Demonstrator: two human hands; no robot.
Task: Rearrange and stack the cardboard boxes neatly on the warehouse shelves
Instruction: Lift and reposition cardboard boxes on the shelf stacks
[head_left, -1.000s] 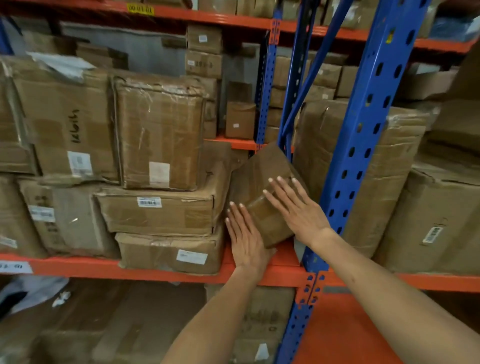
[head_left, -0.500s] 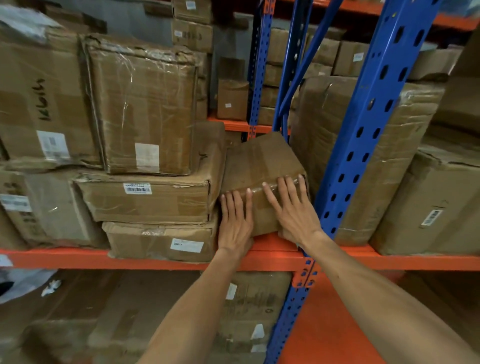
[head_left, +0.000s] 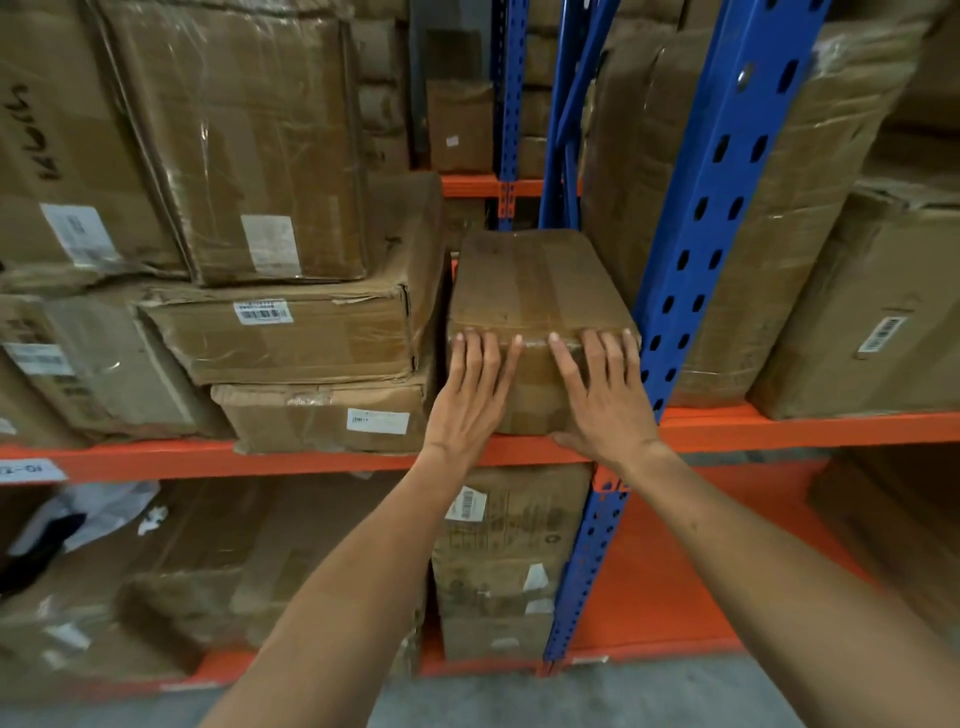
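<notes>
A small taped cardboard box (head_left: 530, 280) sits level on the orange shelf beam (head_left: 779, 428), in the gap between a stack of flat boxes (head_left: 291, 338) and the blue upright (head_left: 691, 249). My left hand (head_left: 470, 400) lies flat against the box's front face on the left, fingers spread and pointing up. Flat on the same face to the right is my right hand (head_left: 602, 400), its thumb under the box's lower edge. Neither hand curls around the box.
A large wrapped box (head_left: 244, 140) rests on the flat stack. Tall wrapped cartons (head_left: 769, 218) stand right of the upright, with another carton (head_left: 883, 312) beyond. More boxes (head_left: 509, 561) fill the shelf below. Grey floor shows at the bottom.
The small box was tilted on one corner; it has turned level and slid back into the gap. Both hands moved from its lower part to flat on its front face.
</notes>
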